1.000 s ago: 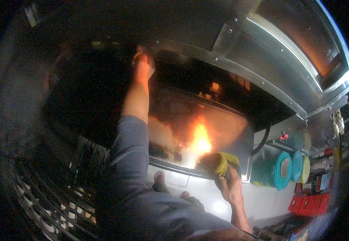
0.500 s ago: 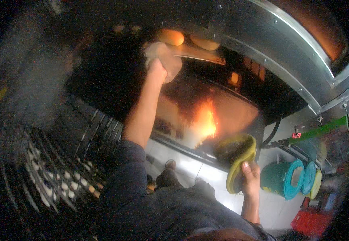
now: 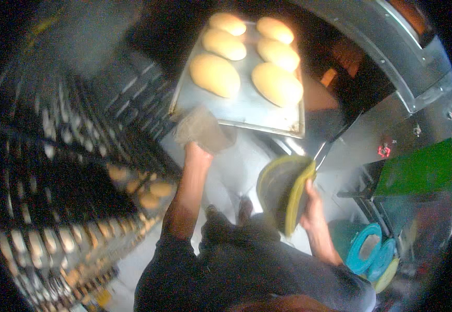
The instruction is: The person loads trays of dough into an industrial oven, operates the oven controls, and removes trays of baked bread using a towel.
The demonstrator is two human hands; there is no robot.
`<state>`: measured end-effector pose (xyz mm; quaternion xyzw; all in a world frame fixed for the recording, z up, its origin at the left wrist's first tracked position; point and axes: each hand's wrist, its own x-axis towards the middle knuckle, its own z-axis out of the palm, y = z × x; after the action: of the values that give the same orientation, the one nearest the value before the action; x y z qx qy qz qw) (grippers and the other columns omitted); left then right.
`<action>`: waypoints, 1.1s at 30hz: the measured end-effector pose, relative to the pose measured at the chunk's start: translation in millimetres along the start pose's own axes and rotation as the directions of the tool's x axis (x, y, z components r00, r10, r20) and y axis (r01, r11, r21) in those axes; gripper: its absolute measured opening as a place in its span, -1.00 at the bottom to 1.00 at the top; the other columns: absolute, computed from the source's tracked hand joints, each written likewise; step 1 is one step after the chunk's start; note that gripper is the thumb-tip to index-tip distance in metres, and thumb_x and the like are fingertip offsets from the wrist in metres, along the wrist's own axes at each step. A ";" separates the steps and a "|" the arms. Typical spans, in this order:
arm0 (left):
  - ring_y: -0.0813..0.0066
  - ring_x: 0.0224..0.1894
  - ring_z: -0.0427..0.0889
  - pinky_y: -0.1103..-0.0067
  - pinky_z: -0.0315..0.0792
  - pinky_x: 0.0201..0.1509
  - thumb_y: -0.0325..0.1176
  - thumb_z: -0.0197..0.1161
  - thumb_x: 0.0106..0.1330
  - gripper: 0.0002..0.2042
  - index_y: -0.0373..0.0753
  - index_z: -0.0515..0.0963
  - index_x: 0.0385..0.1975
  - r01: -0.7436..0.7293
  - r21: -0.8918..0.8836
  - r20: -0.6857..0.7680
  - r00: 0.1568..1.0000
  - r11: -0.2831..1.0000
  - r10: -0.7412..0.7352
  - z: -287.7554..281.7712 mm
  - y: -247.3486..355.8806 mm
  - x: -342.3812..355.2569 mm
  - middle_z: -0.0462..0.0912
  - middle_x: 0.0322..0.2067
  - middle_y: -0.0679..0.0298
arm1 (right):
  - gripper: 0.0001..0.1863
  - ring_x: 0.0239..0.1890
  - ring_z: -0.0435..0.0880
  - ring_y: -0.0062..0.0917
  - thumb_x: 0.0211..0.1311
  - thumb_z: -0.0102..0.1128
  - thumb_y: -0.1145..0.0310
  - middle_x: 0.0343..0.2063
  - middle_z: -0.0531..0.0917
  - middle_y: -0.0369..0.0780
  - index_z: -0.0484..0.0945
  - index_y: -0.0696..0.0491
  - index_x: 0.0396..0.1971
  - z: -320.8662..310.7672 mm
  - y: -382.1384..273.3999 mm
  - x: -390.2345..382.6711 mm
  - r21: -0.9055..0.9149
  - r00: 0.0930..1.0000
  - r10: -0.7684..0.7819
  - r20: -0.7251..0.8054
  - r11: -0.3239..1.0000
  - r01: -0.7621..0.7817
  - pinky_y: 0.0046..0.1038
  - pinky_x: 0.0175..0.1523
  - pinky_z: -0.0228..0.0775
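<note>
A metal baking tray (image 3: 244, 104) with several pale golden bread loaves (image 3: 214, 75) in two rows is in front of me, at the oven opening. My left hand (image 3: 199, 150) grips the tray's near left edge through a greyish-brown cloth (image 3: 197, 125), which hides the fingers. Lower and to the right, my right hand (image 3: 313, 208) is closed on a folded dark pad with a yellow rim (image 3: 283, 190). This pad is apart from the tray.
On the left, dark metal racks (image 3: 137, 101) hold trays of bread (image 3: 158, 190), blurred by motion. The oven's metal front (image 3: 418, 78) curves along the upper right. Teal-lidded bins (image 3: 366, 249) stand at the lower right, below a green panel (image 3: 418, 171).
My left hand has drawn the tray out of the oven toward me, so its loaves show fully. The right hand still holds the pad. The view has turned leftward.
</note>
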<state>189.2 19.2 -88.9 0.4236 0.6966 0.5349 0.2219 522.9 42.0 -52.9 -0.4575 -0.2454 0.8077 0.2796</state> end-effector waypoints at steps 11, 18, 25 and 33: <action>0.32 -0.21 0.57 0.47 0.47 -0.04 -0.21 0.08 0.27 -0.74 -0.27 0.47 -0.21 -0.051 0.743 0.144 0.986 0.667 -0.084 -27.7 9.2 -300.1 0.57 -0.30 0.16 | -0.50 -0.36 0.61 -0.43 0.32 0.08 -0.08 -0.35 0.60 -0.19 0.47 0.10 -0.07 -1.9 75.4 -70.9 -0.252 0.998 -0.054 0.037 0.966 0.061 -0.39 -0.25 0.53; 0.32 -0.18 0.55 0.44 0.45 -0.04 -0.27 0.04 0.30 -0.75 -0.28 0.47 -0.15 0.071 0.571 0.252 0.933 0.818 -0.257 22.0 -87.2 -504.7 0.56 -0.25 0.10 | -0.45 -0.45 0.57 -0.52 0.42 -0.10 -0.10 -0.44 0.57 -0.21 0.51 0.17 -0.24 -88.4 175.2 -130.5 -0.768 0.960 -0.278 -0.033 0.622 0.153 -0.44 -0.36 0.45; 0.36 -0.18 0.54 0.44 0.45 -0.08 -0.28 0.03 0.32 -0.79 -0.25 0.46 -0.17 0.490 0.461 0.308 0.694 0.740 -0.651 9.3 -67.7 -626.9 0.55 -0.25 0.16 | -0.47 -0.41 0.51 -0.61 0.45 -0.13 -0.03 -0.43 0.57 -0.26 0.52 0.21 -0.22 -120.9 259.0 -147.1 -0.865 0.967 -0.183 0.176 0.439 0.241 -0.51 -0.34 0.36; 0.41 -0.18 0.53 0.44 0.46 -0.12 -0.30 0.03 0.34 -0.83 -0.21 0.45 -0.20 0.654 0.552 0.170 0.519 0.517 -0.838 -21.3 -98.7 -617.4 0.53 -0.26 0.23 | -0.42 -0.33 0.48 -0.54 0.45 -0.13 -0.04 -0.38 0.59 -0.20 0.52 0.29 -0.12 -89.3 359.2 -67.2 -0.869 0.924 0.049 0.380 0.362 0.339 -0.45 -0.21 0.35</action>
<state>473.1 -510.4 -262.9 0.2119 0.8433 0.1133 0.4808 548.2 -250.7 -287.9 -0.3628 -0.7380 0.5690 0.0004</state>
